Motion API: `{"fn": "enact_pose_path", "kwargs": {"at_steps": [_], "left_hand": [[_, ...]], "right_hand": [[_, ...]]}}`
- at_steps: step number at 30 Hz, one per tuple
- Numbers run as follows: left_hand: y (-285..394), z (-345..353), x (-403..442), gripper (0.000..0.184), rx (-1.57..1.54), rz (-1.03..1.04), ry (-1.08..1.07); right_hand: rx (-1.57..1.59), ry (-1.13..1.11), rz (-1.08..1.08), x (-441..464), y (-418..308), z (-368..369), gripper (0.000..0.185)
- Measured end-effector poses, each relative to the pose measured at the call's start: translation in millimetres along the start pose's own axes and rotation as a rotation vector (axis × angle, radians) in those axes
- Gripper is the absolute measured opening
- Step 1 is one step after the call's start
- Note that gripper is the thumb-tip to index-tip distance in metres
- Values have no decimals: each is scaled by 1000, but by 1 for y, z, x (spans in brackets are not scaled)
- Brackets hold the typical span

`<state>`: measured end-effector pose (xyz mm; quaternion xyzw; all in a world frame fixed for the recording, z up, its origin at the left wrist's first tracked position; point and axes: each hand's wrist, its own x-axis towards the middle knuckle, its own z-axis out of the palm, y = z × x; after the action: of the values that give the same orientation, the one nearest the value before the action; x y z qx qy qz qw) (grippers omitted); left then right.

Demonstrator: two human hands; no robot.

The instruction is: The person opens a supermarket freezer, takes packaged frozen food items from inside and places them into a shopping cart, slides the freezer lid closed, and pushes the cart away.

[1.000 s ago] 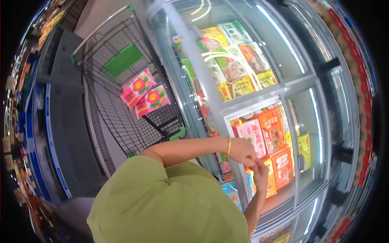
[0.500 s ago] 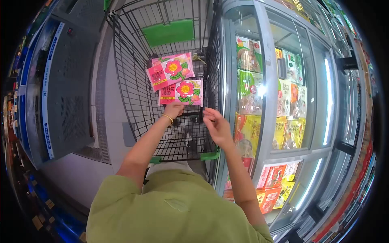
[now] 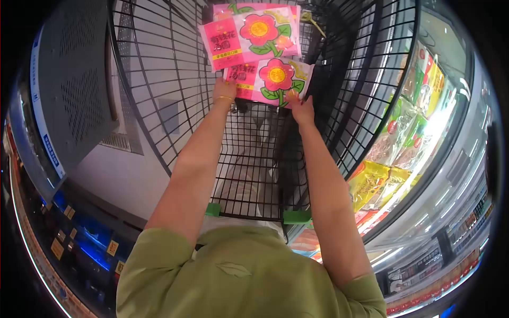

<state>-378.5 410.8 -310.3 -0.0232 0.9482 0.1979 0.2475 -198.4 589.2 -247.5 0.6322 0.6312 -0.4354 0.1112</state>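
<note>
Inside the wire shopping cart lie several pink bags of frozen tangyuan, printed with a red flower. The lowest bag of tangyuan has my left hand closed at its left edge. At its lower right corner, the fingers of my right hand pinch the same bag. Another bag of tangyuan overlaps its top edge, and a further one shows partly behind that. My left wrist carries a thin yellow band.
Glass-sided freezers with several packaged foods, among them yellow bags, run along the right. To the left stands a dark grey perforated cabinet. Green caps sit on the cart's near edge. A yellowish strip hangs at the cart's right side.
My right hand has moved from beside the cart's right wall onto the lowest bag's right corner. My left hand has shifted to its left edge. The view has come closer to the cart.
</note>
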Motion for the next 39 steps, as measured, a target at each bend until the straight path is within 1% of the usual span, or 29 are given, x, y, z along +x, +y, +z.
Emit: {"fn": "enact_pose_path", "kwargs": {"at_steps": [1,3,5,7,9,11,13,14,15,16,17,18,19,21,22,23,24,25,27,29,31,32,33,34,35,37,39], "left_hand": [[5,-11,-5,45,15,25,-33],[26,-31,-12,43,13,58,-68],[37,-53,-16,40,-4,-260,-110],[22,-53,-13,37,99,-235,-140],[-14,-33,-6,40,8,-170,-288],[30,-56,-57,52,-868,-545,-353],[45,-66,-90,48,-1283,-353,-596],[70,-84,-119,44,-1375,-262,-621],[95,-103,-150,39,-1466,-175,-655],[65,-96,-138,42,-1284,4,-713],[43,-84,-122,44,-1101,192,-765],[83,-105,-158,45,-1141,117,-828],[133,-140,-203,47,-1163,37,-884],[197,-161,-260,46,-1038,444,-818],[231,-173,-300,44,-960,574,-869],[259,-185,-342,42,-879,701,-912],[278,-188,-378,35,-770,794,-980],[296,-188,-421,35,-729,834,-1019],[315,-176,-509,30,-190,1294,-1099],[317,-146,-593,30,125,1332,-1183],[304,-90,-642,36,248,1477,-1301],[297,-54,-653,38,374,1551,-1275],[288,-18,-657,40,497,1619,-1247],[275,13,-662,41,594,1638,-1244],[262,39,-666,41,695,1652,-1240],[242,78,-668,38,1239,1741,-1084],[220,94,-653,40,1498,1577,-1096]], "right_hand": [[-12,-13,7,-3,-1,-3,67],[-67,-235,36,-4,-8,-18,61],[6,-238,-5,-19,-19,-17,53],[-186,-213,-171,-56,-61,-50,54],[-240,-224,-315,-105,-94,-93,53],[-264,-113,-472,-150,-98,-126,41],[-258,18,-619,-196,-94,-168,26],[-110,78,-750,-217,-84,-191,26],[30,150,-883,-237,-71,-214,30],[33,234,-846,-259,-58,-238,30],[100,235,-922,-283,-42,-261,34],[168,243,-994,-305,-21,-281,39],[185,335,-947,-326,4,-295,39],[360,410,-889,-360,53,-325,39],[404,435,-783,-381,77,-346,42],[519,386,-609,-401,111,-356,48],[607,395,-501,-426,140,-377,51],[695,388,-403,-448,169,-398,55],[1126,681,-498,-466,235,-394,52],[1144,749,-179,-489,303,-398,41],[1338,853,-47,-495,363,-396,33],[1363,861,-42,-497,386,-390,33],[1317,853,36,-497,405,-384,33],[1269,843,114,-494,422,-377,34],[1290,847,124,-491,437,-365,34],[1176,670,249,-482,459,-332,35],[1162,471,318,-474,471,-300,38]]}}
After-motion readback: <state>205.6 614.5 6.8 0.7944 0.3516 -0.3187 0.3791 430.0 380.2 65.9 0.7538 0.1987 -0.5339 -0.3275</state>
